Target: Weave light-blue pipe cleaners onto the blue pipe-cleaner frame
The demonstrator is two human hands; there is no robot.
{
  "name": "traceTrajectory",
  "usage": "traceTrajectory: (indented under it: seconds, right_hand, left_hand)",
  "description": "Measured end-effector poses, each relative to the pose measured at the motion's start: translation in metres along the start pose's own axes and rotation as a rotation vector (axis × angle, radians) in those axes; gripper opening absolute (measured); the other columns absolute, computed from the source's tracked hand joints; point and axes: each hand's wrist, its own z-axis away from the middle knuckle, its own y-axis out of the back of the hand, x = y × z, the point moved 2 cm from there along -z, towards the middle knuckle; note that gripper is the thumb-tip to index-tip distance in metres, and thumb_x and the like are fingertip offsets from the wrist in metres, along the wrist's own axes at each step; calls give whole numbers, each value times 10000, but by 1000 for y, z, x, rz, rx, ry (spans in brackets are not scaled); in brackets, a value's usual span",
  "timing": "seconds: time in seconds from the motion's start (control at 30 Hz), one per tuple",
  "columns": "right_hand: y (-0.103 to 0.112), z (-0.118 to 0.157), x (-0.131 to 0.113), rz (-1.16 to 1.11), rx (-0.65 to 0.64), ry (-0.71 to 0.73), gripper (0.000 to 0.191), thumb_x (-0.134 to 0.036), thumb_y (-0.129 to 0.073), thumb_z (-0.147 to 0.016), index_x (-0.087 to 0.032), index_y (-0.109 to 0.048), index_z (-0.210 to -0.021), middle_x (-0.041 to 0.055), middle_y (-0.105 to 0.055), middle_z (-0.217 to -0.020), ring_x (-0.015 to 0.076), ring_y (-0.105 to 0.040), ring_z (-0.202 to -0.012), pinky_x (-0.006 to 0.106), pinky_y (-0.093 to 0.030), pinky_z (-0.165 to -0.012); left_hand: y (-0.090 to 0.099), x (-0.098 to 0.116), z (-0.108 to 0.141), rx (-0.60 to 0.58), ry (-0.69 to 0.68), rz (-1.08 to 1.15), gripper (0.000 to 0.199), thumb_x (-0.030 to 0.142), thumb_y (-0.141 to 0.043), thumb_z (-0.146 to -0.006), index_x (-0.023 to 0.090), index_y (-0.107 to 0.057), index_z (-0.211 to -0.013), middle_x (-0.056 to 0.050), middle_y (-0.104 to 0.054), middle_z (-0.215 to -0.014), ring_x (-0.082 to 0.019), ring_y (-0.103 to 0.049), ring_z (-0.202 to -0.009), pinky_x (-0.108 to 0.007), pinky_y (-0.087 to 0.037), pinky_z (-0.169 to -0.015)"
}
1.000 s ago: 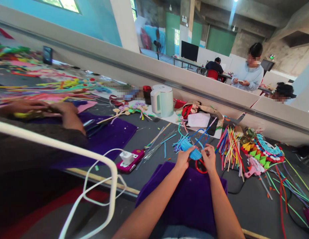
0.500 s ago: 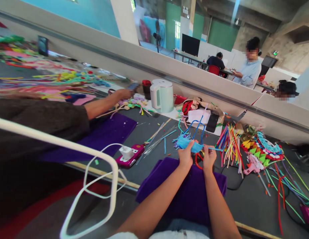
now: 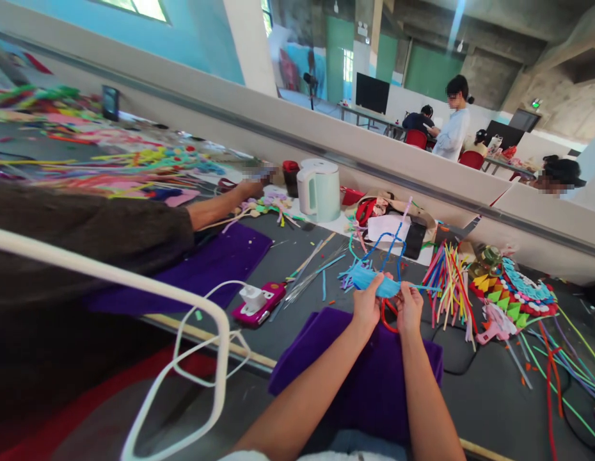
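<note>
My left hand [image 3: 368,306] is closed on a light-blue piece of pipe cleaners [image 3: 367,279] laid side by side, thumb on top. Against its right end, my right hand [image 3: 409,308] pinches a light-blue pipe cleaner [image 3: 429,289] whose free end sticks out to the right. Behind both hands stands a darker blue pipe-cleaner shape [image 3: 386,253] with a lavender tip; whether it joins the light-blue piece I cannot tell. Red scissor-like handles [image 3: 388,318] show partly between my wrists. Below my forearms lies a folded purple cloth [image 3: 317,349].
Left of my hands are a pink power strip [image 3: 263,306] and loose wires [image 3: 309,285]. A white kettle [image 3: 327,192] stands behind. Colourful pipe cleaners [image 3: 453,282] and a pink glue gun [image 3: 494,323] lie right. A co-worker's arm [image 3: 221,206] reaches in from the left.
The whole view has shifted a little, so the table things sit slightly farther right and lower. My hands stay at the light-blue piece. The standing person in the background appears farther left.
</note>
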Motion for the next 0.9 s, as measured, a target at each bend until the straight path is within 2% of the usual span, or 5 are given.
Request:
traceTrajectory:
  seconds: [0.23,0.43,0.7,0.9]
  right_hand:
    - [11,-4,6,-101,20,-47,246,-320,-753,-645,-176,-585,-750,-7,-660,-688,141,-638,-637,284,-528,-652]
    - [19,-12,15,-115,-25,-109,210,-304,-732,-662,-181,-588,-753,-6,-666,-692,146,-634,-644,288,-531,-651]
    - [21,-15,23,-121,16,-62,231,-277,-775,-612,-170,-608,-729,-32,-654,-662,104,-604,-580,239,-497,-603]
    - [21,-15,27,-95,49,-52,255,-288,-783,-599,-166,-610,-741,-27,-663,-666,111,-610,-577,246,-497,-599]
  left_hand:
    - [3,-7,1,4,45,18,256,141,-796,-584,80,-675,-801,-109,-731,-761,-263,-705,-751,-371,-588,-710]
    - [9,-13,-5,43,133,51,171,83,-733,-658,69,-670,-816,-118,-729,-761,-236,-707,-720,-334,-592,-682]
    - [23,-20,-21,52,163,60,145,45,-713,-672,73,-670,-807,-112,-728,-760,-205,-703,-679,-282,-585,-632]
    - [28,-22,-29,34,187,58,128,48,-677,-707,64,-673,-834,-123,-727,-775,-205,-700,-684,-307,-586,-667]
